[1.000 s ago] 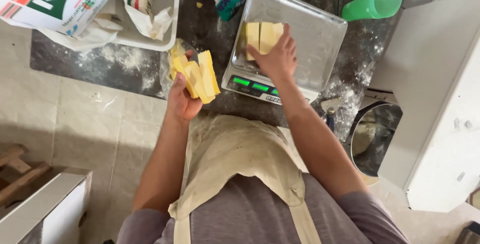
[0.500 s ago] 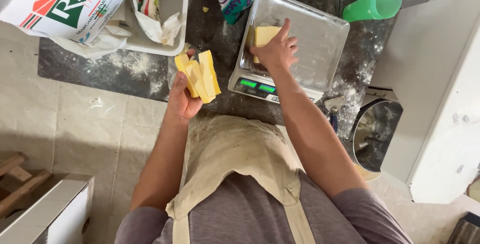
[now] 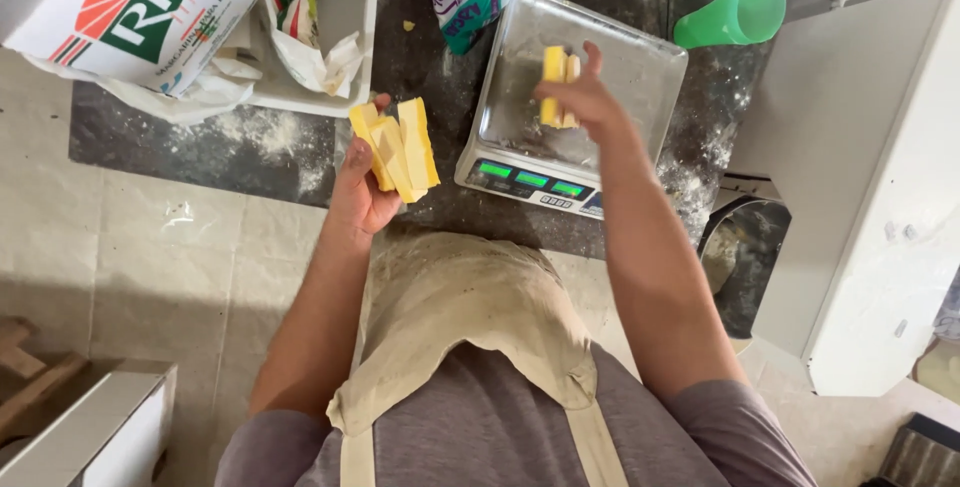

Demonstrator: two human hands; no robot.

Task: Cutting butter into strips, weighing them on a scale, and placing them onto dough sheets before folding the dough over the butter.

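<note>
The right hand (image 3: 585, 97) has lifted off the butter (image 3: 556, 82), which now lies alone in the tray (image 3: 640, 57) on the scale (image 3: 530, 179); its fingers hang loosely spread above it. The left hand (image 3: 362, 192) still grips yellow slabs (image 3: 398, 145) over the dark tabletop (image 3: 200, 142).

Only 1 view: head-worn, looking steeply down from above the chest, close over the dark counter (image 3: 250, 152) at the far edge, taking in both forearms, apron (image 3: 470, 317) near, tiled floor (image 3: 140, 257) left.
</note>
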